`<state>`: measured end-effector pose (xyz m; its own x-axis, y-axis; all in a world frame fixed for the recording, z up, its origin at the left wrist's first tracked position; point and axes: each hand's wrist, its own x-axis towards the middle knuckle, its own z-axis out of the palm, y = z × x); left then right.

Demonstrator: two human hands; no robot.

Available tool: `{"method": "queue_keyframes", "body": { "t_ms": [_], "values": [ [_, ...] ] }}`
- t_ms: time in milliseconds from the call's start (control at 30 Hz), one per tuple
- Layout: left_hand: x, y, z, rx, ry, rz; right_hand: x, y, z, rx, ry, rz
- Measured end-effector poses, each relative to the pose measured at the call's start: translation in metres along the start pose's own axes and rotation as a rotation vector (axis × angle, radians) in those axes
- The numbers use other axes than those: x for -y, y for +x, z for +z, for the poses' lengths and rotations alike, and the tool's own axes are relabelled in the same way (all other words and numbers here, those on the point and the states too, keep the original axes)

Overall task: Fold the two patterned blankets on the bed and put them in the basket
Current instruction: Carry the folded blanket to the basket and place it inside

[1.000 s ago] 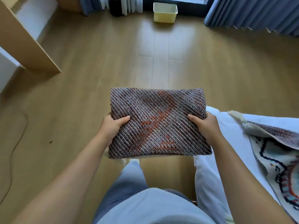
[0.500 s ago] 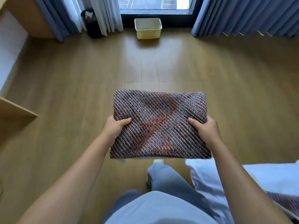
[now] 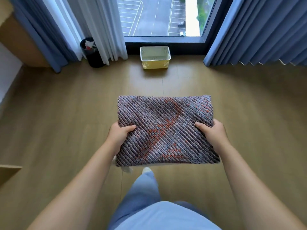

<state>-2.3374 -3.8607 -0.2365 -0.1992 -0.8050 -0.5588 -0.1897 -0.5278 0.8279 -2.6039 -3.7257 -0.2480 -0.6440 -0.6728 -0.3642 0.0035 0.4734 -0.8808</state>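
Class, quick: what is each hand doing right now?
Left hand: closed on the left edge of the folded blanket.
Right hand: closed on its right edge.

A wooden floor (image 3: 49, 130) of long brown planks fills most of the view. At the far wall a window (image 3: 159, 15) looks down on a road and marked parking bays. Blue curtains (image 3: 259, 29) hang to the right of the window, and white sheer curtains (image 3: 99, 25) with another blue panel (image 3: 36, 32) hang to its left. A black waste bin (image 3: 93, 53) holding crumpled rubbish stands against the sheer curtains. Light wooden furniture (image 3: 15, 40) lines the left edge.
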Motion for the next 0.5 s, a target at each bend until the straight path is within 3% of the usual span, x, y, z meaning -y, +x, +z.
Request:
{"method": "queue_keyframes", "body": {
  "t_ms": [500],
  "values": [
    [-0.248,0.369,0.151,0.054,0.099,-0.023,0.164,0.405,0.021,-0.139,-0.015,0.014]
  ]
}}
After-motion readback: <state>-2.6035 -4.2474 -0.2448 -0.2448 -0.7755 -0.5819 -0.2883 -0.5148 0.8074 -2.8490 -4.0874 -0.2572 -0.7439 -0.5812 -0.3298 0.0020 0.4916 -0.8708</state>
